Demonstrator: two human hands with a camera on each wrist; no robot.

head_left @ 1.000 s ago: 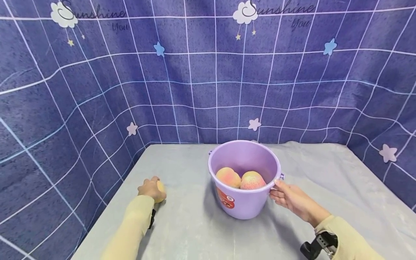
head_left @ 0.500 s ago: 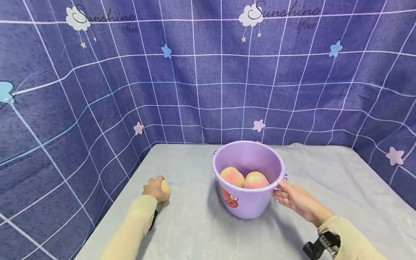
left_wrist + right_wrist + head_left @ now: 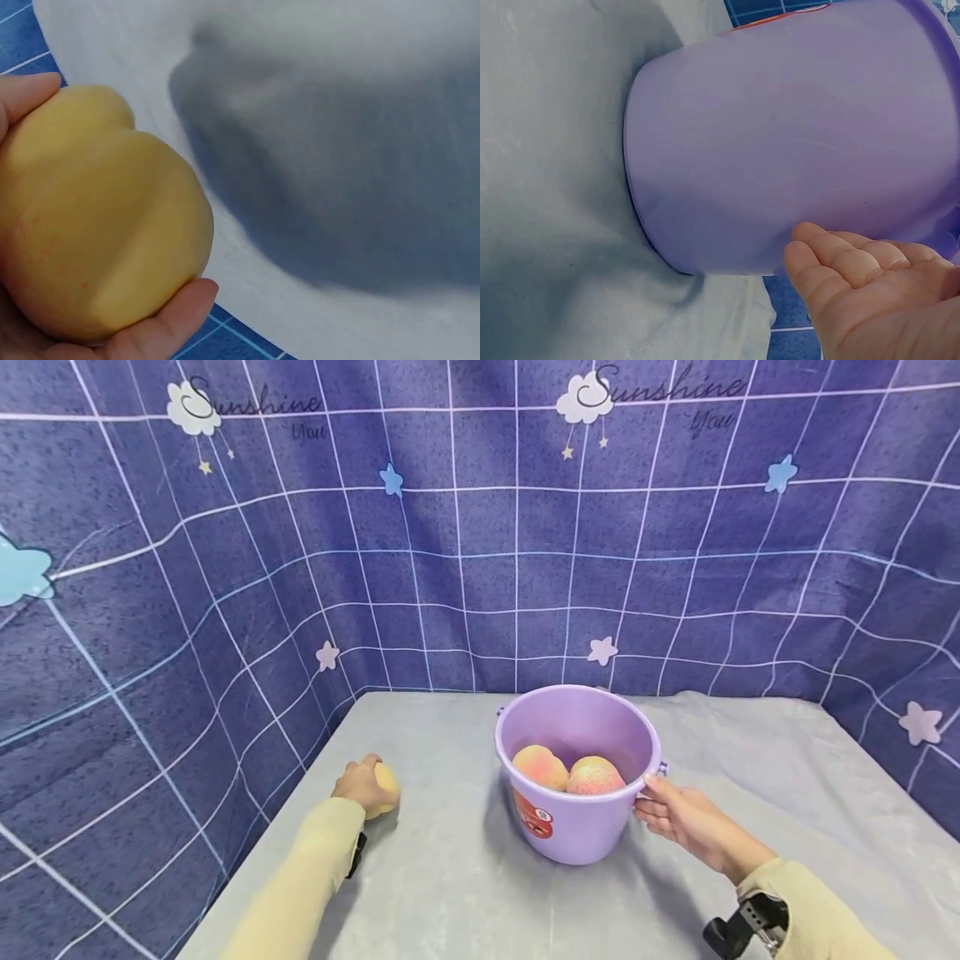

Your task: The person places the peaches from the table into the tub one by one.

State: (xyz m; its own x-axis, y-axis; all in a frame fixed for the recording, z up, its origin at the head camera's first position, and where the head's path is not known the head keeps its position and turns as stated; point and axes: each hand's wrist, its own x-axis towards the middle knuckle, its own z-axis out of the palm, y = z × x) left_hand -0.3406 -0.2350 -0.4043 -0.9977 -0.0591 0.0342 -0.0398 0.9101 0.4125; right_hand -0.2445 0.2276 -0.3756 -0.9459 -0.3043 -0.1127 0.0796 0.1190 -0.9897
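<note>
My left hand [image 3: 362, 783] has its fingers and thumb curled round a yellow peach [image 3: 97, 217], holding it at the left part of the desk [image 3: 450, 893]; in the wrist view the fruit sits between fingertip and thumb with its shadow on the grey cloth. Compared with a second ago, the left hand and peach sit a touch nearer the purple bucket [image 3: 579, 827], though the head camera has also swung, so part of that shift is the view. My right hand [image 3: 678, 822] rests with relaxed fingers against the bucket's right side just under the rim, as before. Two pink-orange peaches [image 3: 566, 771] lie inside the bucket, touching each other, unchanged.
</note>
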